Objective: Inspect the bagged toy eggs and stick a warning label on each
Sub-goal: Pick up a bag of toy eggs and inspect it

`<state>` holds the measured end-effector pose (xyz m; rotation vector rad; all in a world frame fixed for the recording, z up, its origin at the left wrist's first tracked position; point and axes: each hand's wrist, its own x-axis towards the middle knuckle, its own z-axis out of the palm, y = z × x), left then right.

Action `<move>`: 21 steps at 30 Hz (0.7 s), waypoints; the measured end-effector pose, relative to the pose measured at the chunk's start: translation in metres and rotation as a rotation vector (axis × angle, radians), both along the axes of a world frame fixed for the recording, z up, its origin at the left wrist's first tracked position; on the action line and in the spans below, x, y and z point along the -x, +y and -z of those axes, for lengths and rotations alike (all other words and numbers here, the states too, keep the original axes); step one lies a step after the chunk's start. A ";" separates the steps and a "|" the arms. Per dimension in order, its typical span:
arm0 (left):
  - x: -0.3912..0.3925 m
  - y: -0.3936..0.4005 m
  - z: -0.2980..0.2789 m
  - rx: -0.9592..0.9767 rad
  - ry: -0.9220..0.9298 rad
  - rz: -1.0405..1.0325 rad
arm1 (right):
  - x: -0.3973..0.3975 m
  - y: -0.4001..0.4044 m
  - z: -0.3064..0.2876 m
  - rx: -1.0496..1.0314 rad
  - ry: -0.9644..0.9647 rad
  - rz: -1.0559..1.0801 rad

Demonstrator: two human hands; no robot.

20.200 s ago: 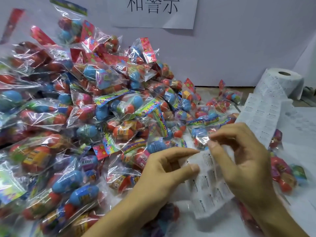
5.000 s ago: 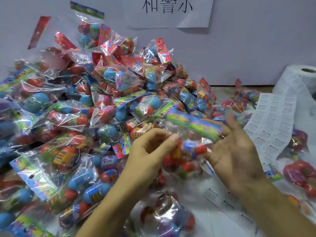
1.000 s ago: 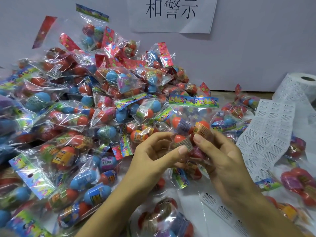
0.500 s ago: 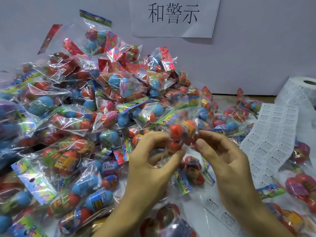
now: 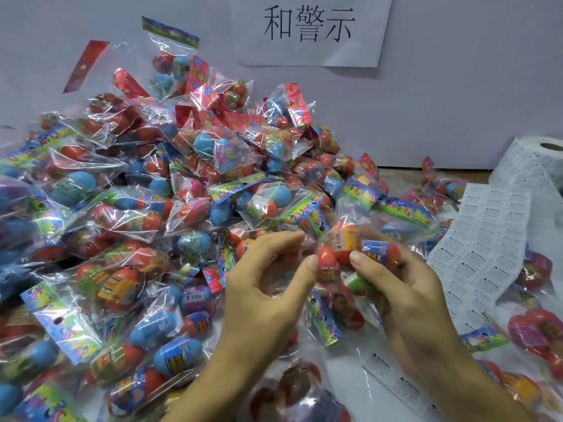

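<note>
A clear bag of toy eggs point(image 5: 350, 248) with a colourful header strip hangs between my hands above the table. My right hand point(image 5: 399, 293) grips it from below and the right, thumb pressed on a blue-wrapped egg. My left hand point(image 5: 268, 287) pinches the bag's left side with curled fingers and thumb. A long strip of white warning labels point(image 5: 481, 257) runs from a roll point(image 5: 536, 159) at the far right down past my right wrist.
A big heap of bagged eggs point(image 5: 146, 208) fills the left and middle, piled against the white wall. More bags lie at the right point(image 5: 536, 330) and in front of me point(image 5: 298, 388). A paper sign point(image 5: 310, 28) hangs on the wall.
The held bag has been turned between my hands and shifted a little right, its header strip now pointing up and right. Earlier, both hands were on the label strip.
</note>
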<state>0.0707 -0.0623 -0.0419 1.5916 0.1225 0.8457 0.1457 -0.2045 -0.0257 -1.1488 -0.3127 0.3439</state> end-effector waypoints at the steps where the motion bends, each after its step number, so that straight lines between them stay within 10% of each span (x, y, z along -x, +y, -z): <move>1: 0.000 0.001 -0.003 0.088 0.027 0.023 | 0.000 -0.001 -0.001 -0.010 0.020 -0.023; 6: -0.003 0.005 -0.005 0.393 0.238 0.276 | 0.001 -0.002 -0.003 0.019 0.081 -0.184; 21: -0.004 0.010 -0.001 0.459 0.194 0.247 | -0.002 0.002 -0.004 0.052 0.127 -0.054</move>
